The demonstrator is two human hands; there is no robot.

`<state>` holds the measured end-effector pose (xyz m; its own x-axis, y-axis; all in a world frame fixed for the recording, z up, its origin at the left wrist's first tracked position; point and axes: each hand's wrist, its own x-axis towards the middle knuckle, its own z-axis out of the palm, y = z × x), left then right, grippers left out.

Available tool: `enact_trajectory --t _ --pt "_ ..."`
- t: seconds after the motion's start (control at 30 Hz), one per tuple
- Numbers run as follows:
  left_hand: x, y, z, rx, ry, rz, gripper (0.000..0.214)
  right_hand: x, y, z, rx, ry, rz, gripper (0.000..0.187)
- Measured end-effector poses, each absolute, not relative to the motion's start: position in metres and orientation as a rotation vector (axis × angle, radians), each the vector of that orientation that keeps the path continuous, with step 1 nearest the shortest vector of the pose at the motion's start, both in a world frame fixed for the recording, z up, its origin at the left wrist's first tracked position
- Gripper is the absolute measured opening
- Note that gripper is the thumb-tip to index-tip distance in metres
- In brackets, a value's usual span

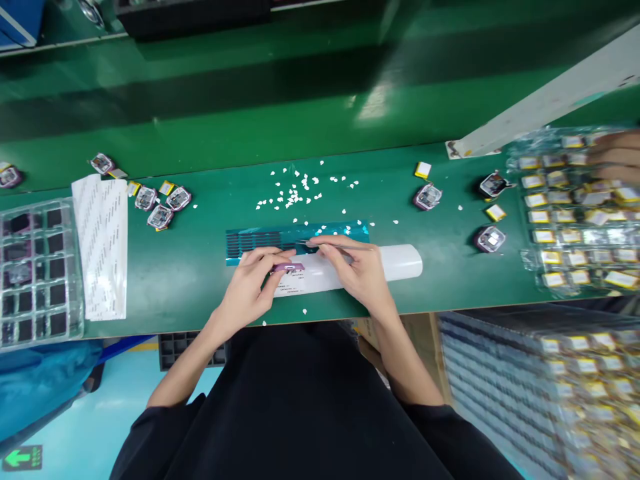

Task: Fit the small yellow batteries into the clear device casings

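Observation:
My left hand pinches a small purple-framed part and holds it down on a white sheet near the table's front edge. My right hand is closed on thin metal tweezers, their tip pointing left over a blue sticker strip just behind the white sheet. The two hands almost touch above the part.
Several small white scraps lie behind the strip. More purple parts sit at left beside a white sheet and a clear compartment tray. At right are further parts, yellow pieces and a tray of yellow-labelled items, with another person's hand over it.

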<state>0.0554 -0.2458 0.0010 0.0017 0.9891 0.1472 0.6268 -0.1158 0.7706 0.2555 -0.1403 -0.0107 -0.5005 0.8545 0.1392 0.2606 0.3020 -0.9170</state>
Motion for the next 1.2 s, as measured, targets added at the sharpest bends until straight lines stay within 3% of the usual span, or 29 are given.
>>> enact_trajectory --t 0.13,0.5,0.77,0.93,1.1,1.2 --pt "0.053 -0.238 -0.009 1.961 1.707 0.752 0.021 0.252 -0.133 -0.019 -0.996 -2.006 1.22 0.02" --pt "0.051 -0.238 -0.015 2.032 1.712 0.774 0.025 0.256 -0.13 -0.025 -0.816 -2.151 1.091 0.02" --pt "0.048 -0.227 -0.017 2.096 1.729 0.661 0.023 0.258 -0.136 -0.04 -0.579 -2.36 0.632 0.053" --pt "0.055 -0.231 0.008 2.05 1.689 0.688 0.022 0.252 -0.134 -0.027 -0.618 -2.096 0.5 0.057" --pt "0.044 -0.233 0.034 1.277 1.578 1.278 0.018 0.248 -0.148 -0.009 -0.65 -1.934 0.467 0.055" --pt "0.03 -0.227 0.025 0.793 1.299 1.319 0.018 0.247 -0.162 -0.003 -0.633 -1.935 0.45 0.054"
